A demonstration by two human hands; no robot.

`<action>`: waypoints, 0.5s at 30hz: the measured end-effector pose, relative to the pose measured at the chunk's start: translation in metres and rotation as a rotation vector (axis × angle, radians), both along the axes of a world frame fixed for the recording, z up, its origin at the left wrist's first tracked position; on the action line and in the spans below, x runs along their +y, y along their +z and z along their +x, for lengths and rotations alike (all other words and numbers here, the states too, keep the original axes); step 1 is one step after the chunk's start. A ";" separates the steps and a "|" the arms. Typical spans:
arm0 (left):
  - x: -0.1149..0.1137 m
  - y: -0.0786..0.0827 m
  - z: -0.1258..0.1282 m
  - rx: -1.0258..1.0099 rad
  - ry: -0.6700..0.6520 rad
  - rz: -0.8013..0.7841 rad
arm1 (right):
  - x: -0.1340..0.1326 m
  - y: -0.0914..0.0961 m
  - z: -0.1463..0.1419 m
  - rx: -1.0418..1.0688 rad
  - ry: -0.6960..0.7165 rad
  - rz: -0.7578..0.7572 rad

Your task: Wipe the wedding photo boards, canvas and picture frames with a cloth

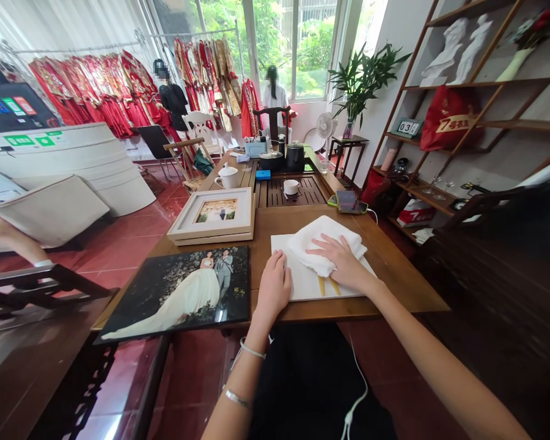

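A white flat panel [303, 292] with yellowish stripes near its front edge lies on the wooden table. My left hand [275, 282] is closed at the panel's left edge, fingers together and curled over it. On top of the panel is a bunched white cloth [323, 231]. My right hand [338, 260] lies flat on this cloth with fingers spread, pressing it to the panel. The cloth hides much of the panel's surface. To the left lies a glossy wedding photo [183, 290], its front edge reaching past the table's edge.
Stacked framed pictures [242, 211] lie behind the wedding photo. Farther back are a lidded white cup [228, 177], a slatted tea tray [275, 194] with a small white cup [291, 187], and a phone [348, 201] on a cable. Shelves [433, 198] stand right; people are in the background.
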State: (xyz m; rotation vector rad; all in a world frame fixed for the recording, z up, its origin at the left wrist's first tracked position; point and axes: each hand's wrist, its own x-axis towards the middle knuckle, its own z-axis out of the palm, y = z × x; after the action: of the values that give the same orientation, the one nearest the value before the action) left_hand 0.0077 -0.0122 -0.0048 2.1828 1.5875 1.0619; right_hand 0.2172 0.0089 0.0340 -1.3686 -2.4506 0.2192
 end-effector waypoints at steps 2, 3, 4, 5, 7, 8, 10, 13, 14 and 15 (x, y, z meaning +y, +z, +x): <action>0.000 0.000 0.000 -0.006 0.000 -0.002 | -0.013 0.002 0.004 -0.017 0.051 -0.006; 0.000 0.001 0.000 -0.007 -0.002 -0.005 | -0.021 0.003 0.007 -0.021 0.076 -0.009; 0.000 0.001 0.000 -0.005 -0.003 -0.008 | -0.029 0.004 0.009 -0.021 0.100 -0.013; 0.000 0.001 0.001 0.001 -0.005 -0.013 | -0.038 0.004 0.011 -0.019 0.120 -0.015; 0.000 0.002 0.001 0.016 -0.008 -0.024 | -0.055 0.006 0.015 -0.011 0.154 -0.022; 0.000 0.002 0.001 0.022 -0.008 -0.029 | -0.063 0.007 0.017 -0.008 0.169 -0.030; 0.000 0.003 0.001 0.028 -0.008 -0.038 | -0.076 0.009 0.021 -0.005 0.199 -0.052; -0.001 0.004 0.001 0.022 -0.006 -0.048 | -0.082 0.012 0.025 0.019 0.225 -0.090; -0.001 0.004 0.001 0.019 -0.005 -0.049 | -0.080 0.013 0.026 0.033 0.221 -0.100; -0.001 0.004 0.001 0.016 -0.005 -0.049 | -0.076 0.013 0.027 0.048 0.209 -0.106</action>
State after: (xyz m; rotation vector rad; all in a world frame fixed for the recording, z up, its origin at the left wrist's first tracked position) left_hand 0.0091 -0.0128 -0.0010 2.1673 1.5972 0.9955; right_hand 0.2444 -0.0668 0.0467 -1.1308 -2.5730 0.4319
